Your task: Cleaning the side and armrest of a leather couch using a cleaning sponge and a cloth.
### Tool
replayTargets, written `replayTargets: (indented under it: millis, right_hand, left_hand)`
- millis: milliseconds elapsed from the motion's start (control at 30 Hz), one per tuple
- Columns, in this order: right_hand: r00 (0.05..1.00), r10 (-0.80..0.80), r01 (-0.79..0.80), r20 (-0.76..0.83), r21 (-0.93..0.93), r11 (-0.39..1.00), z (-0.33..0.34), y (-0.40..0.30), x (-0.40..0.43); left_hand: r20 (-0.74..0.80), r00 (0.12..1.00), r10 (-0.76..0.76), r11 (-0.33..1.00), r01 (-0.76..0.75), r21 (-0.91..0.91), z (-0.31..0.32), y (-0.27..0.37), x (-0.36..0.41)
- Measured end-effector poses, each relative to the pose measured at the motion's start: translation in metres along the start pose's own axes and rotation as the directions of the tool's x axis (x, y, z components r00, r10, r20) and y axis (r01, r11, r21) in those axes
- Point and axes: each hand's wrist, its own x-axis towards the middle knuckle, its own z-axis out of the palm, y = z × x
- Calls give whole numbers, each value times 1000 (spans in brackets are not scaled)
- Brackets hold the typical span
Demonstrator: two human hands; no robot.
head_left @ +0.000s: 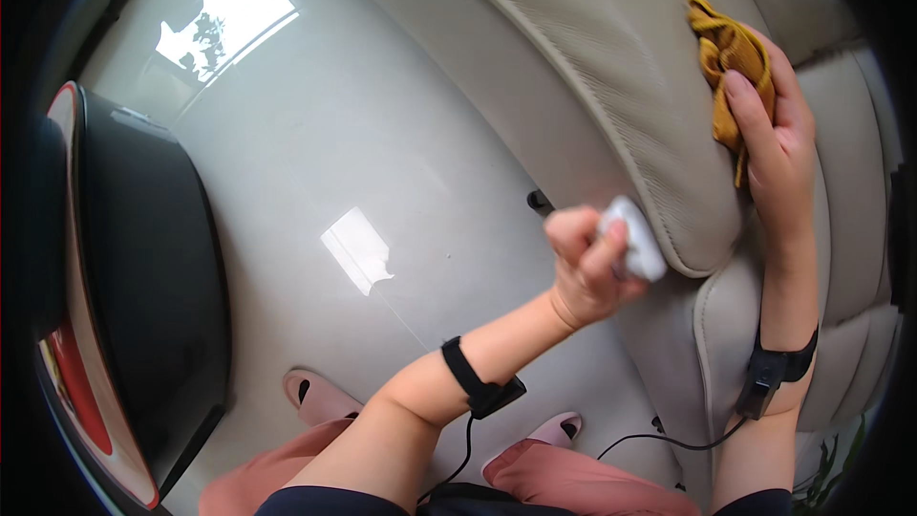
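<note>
My left hand [587,261] is closed around a small white object [637,240], beside the rounded front edge of a beige leather sofa seat [645,86]. Blur hides what exactly the white object is. Higher up and to the right, my right hand [784,122] grips a bunched mustard-yellow cloth [738,61] between thumb and fingers. The cloth is over the seat cushion near the backrest [852,179]; whether it touches the leather is hard to tell. Part of it is hidden in the palm.
A dark-sided table or cabinet [150,251] with a red-edged top stands left on the glossy pale floor [301,143]. A black cable [666,437] runs from my right forearm strap. Plant leaves [831,466] show at lower right. A short black sofa foot [537,201] sits under the seat.
</note>
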Motion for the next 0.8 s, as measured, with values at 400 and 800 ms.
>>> replayTargets:
  millis: [400, 800]
  right_hand:
    - [999, 50, -51, -6, -36, 998, -1, -3, -1]
    - [995, 100, -98, 30, -71, 993, -11, 5, -4]
  left_hand:
    - [-271, 961, -57, 963, 124, 237, -51, -137, 180]
    - [-60, 992, -111, 992, 106, -70, -7, -10, 21]
